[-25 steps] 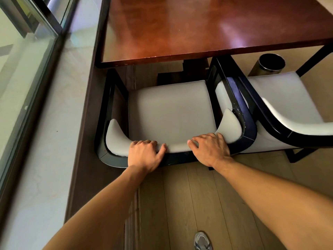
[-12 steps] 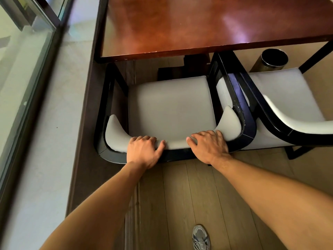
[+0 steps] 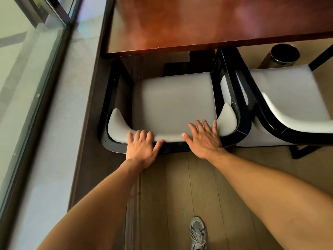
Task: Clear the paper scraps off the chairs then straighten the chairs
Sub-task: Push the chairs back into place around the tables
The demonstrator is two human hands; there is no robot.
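Chairs first: nearest us, our left hand [image 3: 142, 147] and right hand [image 3: 204, 139] both lie on the curved backrest of the left chair [image 3: 173, 103], fingers straight and spread, holding nothing. Left fingers drape over the pad's top edge; the right hand reaches further, fingertips over the rear edge of the seat cushion. Chair lies directly ahead of both hands, its front-to-back axis pointing away from us under the table [image 3: 207, 20], front part of the seat tucked below the tabletop edge. Right hand is the nearer one to the second chair [image 3: 288, 98], which sits just beside on the right, frames touching or nearly so, hard to call with the blur. It looks angled, backrest swung right. No paper scraps visible on either seat. We judge this chair squared, second one next. Beyond it, a dark round bin [image 3: 282, 55] stands on the floor.
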